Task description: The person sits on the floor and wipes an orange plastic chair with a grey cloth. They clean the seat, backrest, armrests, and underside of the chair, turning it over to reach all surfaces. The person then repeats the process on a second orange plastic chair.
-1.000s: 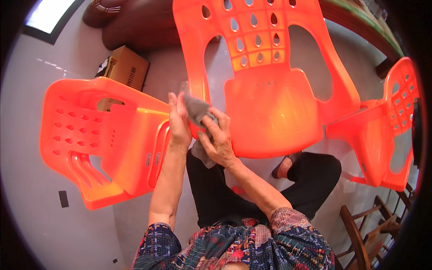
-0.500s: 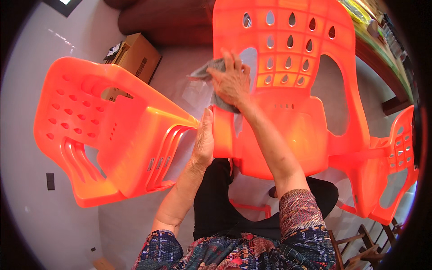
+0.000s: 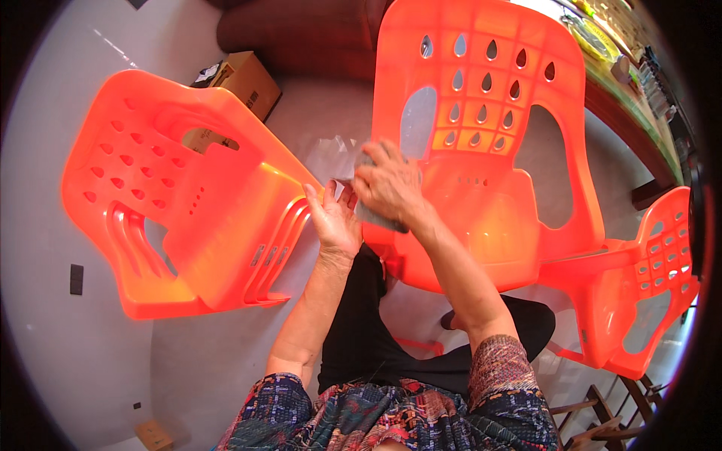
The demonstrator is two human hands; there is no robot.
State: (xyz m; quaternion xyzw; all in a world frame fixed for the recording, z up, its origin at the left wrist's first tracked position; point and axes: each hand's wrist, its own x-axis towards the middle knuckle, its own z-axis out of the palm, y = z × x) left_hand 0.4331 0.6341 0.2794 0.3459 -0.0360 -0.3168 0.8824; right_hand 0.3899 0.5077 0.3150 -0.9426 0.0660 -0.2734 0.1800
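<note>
An orange plastic armchair (image 3: pixel 481 225) with teardrop holes in its backrest stands right in front of me. My right hand (image 3: pixel 389 184) is closed over a grey cloth (image 3: pixel 380 218) and presses it on the chair's left armrest; the hand is slightly blurred. Close by, to the left of that armrest, my left hand (image 3: pixel 336 225) is open, palm up, thumb and fingers apart. Its fingertips are near the cloth, and I cannot tell whether they touch it or the armrest. A stack of matching orange chairs (image 3: pixel 218 225) stands to the left.
Another orange chair (image 3: pixel 609 301) is at the right, close to the front one. Behind the stack are a cardboard box (image 3: pixel 252 84) and a dark red sofa (image 3: pixel 301 37). A table (image 3: pixel 639 128) with items runs along the upper right; wooden legs (image 3: pixel 594 421) show at lower right.
My right hand and the cloth have come down the armrest towards me. The left hand has turned from edge-on against the armrest to palm up, its fingers spreading. The view has shifted slightly.
</note>
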